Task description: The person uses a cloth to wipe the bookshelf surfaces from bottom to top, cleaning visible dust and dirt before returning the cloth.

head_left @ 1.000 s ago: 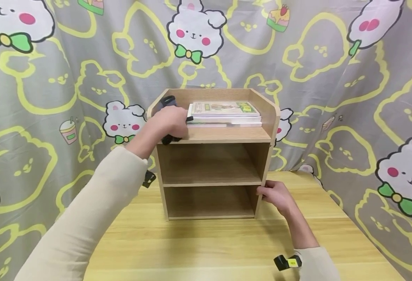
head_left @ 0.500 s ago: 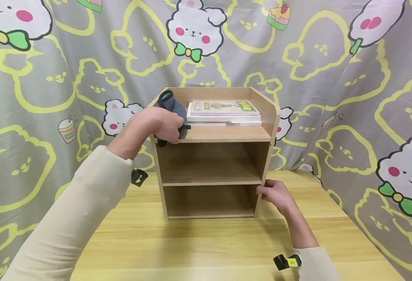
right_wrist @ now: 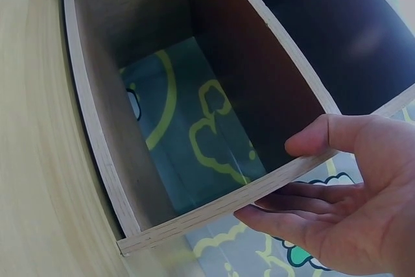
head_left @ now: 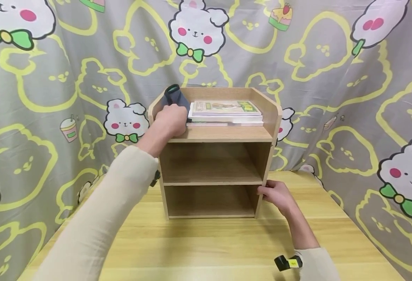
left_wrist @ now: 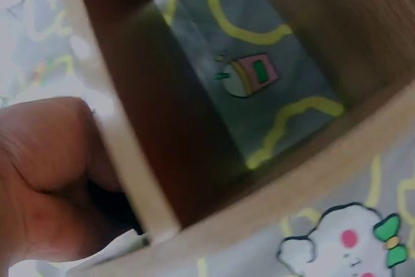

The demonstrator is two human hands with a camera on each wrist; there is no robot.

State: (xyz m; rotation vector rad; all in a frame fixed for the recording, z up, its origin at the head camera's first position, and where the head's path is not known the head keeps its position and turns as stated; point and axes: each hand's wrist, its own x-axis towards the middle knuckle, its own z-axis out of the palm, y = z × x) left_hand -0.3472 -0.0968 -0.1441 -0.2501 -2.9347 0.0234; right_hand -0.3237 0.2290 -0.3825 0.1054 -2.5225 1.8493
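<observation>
A small wooden shelf unit point(head_left: 223, 135) with two open compartments and a railed top stands on the table. My left hand point(head_left: 171, 119) is at the left end of its top, holding a dark blue-grey fabric item point(head_left: 179, 98) with a black-rimmed opening. The hand covers the item's lower part, and its exact kind is unclear. In the left wrist view, something black shows beneath the curled left hand point(left_wrist: 48, 180). My right hand point(head_left: 277, 195) grips the unit's right side panel low down. The right wrist view shows its thumb inside the edge and its fingers outside.
A stack of books point(head_left: 227, 111) lies flat on the top shelf, right beside the fabric item. Raised side rails and a back rail border that top. A patterned grey curtain point(head_left: 206, 74) hangs behind and around the wooden table point(head_left: 220, 246).
My left hand tipped the fabric item out over the front left edge, then moved back in and to the right with it. My right hand has stayed put on the side panel.
</observation>
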